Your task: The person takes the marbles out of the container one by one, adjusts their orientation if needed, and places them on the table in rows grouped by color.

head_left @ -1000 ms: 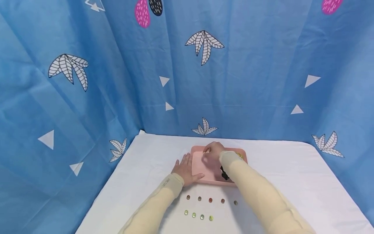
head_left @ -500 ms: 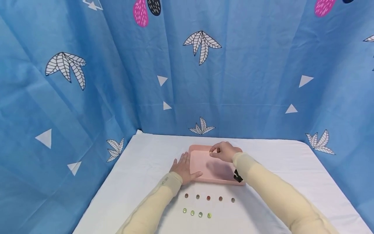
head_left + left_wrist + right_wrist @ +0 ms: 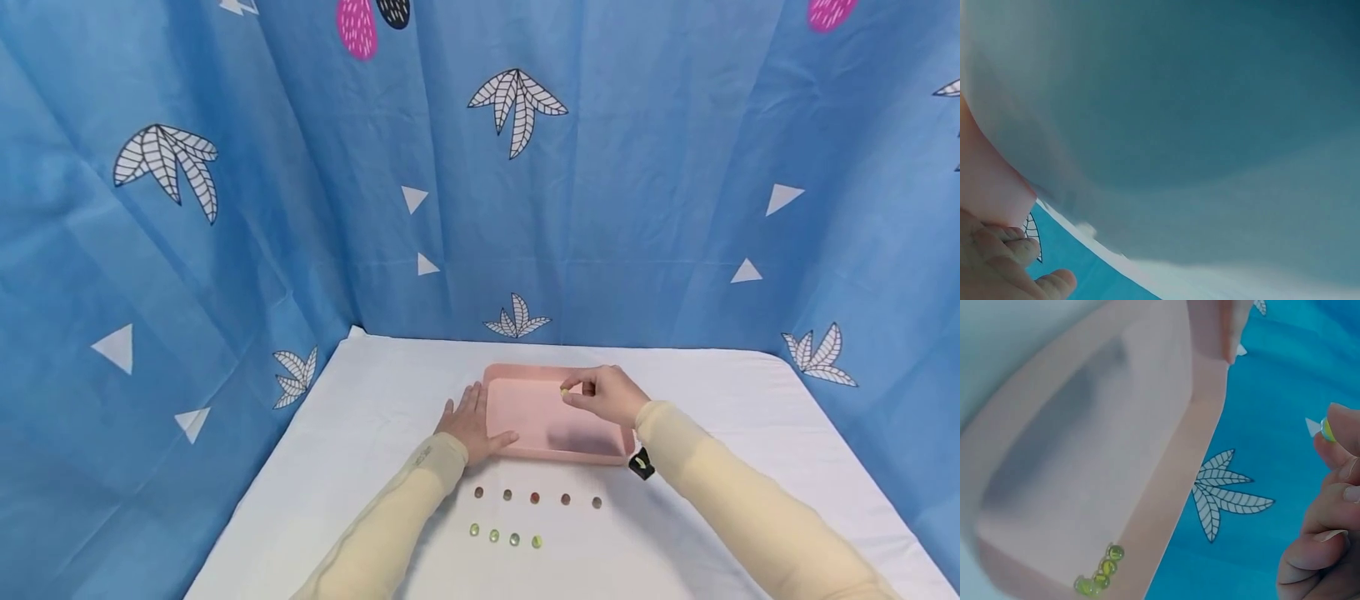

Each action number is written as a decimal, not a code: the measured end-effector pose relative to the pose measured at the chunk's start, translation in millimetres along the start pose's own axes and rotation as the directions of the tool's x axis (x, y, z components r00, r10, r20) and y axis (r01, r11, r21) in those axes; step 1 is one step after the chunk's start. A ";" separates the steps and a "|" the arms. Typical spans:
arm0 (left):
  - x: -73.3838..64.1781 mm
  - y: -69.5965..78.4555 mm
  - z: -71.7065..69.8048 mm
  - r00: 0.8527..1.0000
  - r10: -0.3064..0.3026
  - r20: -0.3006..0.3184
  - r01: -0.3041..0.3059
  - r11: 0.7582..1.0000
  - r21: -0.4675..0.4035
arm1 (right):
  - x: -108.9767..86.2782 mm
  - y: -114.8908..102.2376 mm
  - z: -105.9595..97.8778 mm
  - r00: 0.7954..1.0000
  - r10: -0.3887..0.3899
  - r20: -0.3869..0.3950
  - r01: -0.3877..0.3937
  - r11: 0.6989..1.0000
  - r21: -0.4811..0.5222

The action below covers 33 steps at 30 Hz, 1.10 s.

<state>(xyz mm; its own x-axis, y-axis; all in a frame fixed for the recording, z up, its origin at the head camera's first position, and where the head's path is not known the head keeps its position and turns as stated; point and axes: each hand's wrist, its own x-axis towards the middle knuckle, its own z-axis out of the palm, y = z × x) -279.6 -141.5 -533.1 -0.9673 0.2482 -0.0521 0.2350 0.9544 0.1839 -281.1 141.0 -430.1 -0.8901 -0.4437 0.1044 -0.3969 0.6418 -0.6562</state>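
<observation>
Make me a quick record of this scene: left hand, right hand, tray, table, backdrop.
Left hand: at the pink tray's left end, fingers extended
Right hand: pinches a yellow-green marble above the tray
Tray: more yellow-green marbles near one corner
Table: covered in white; five darker marbles in the far row, four greenish marbles in the near row
Backdrop: blue curtain with leaf prints

A white-covered counter (image 3: 757,433) is carrying a pink tray (image 3: 517,412) and two rows of marbles.
The tray is sitting toward the far edge, its long sides running left to right. Just nearer, five darker marbles (image 3: 535,498) are lying spaced apart in a row, the middle one showing red. Nearer again, four greenish marbles (image 3: 494,536) are forming a shorter row, starting near the left end of the first.
</observation>
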 end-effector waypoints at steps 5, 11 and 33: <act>0.8 -0.1 -1.0 1.000 0.003 0.001 -0.003 1.000 0.019 | -17.6 -2.4 -2.7 1.000 -0.005 0.008 0.005 1.000 0.020; -0.5 4.2 -5.6 0.999 -0.002 0.036 0.002 1.000 0.010 | -37.6 -3.5 1.3 1.000 -0.009 0.024 0.009 1.000 0.009; -1.6 7.8 -17.1 0.998 -0.007 0.064 0.003 0.998 0.058 | -84.5 -6.5 49.1 0.969 -0.175 0.175 0.177 0.984 0.001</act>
<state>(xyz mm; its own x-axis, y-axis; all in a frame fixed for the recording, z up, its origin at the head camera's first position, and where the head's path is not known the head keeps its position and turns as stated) -277.9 -137.4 -514.8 -0.9608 0.2518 -0.1163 0.2372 0.9633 0.1260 -192.3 143.6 -471.3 -0.7538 -0.6516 0.0852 -0.5482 0.5520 -0.6283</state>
